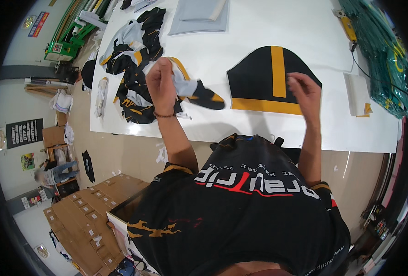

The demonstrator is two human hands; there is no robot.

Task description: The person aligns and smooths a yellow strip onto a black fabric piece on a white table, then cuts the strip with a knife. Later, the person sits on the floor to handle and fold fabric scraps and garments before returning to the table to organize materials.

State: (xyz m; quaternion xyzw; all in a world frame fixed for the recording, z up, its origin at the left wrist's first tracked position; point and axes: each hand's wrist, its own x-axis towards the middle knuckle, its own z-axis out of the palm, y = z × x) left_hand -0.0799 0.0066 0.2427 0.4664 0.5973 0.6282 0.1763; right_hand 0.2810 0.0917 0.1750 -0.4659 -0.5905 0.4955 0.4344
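Note:
My left hand (161, 87) is raised over the left part of the white table, its fingers closed on a fabric scrap (185, 85) of grey, yellow and black. The scrap trails to the right and its black end looks smeared by motion. Under and beyond that hand lies a loose pile of black, grey and yellow fabric scraps (132, 85). To the right, a black fabric panel (254, 76) with a curved top, a yellow upright stripe and a yellow lower band lies flat. Over its right edge is my right hand (306, 92), fingers loosely bent and apart, nothing visible in them.
Folded grey sheets (199, 23) lie at the table's far side. A yellow-handled tool (346, 27) with a cord lies far right, near a heap of green clear plastic (383, 60). Cardboard boxes (84, 216) stand on the floor at left; a person (57, 175) is farther back.

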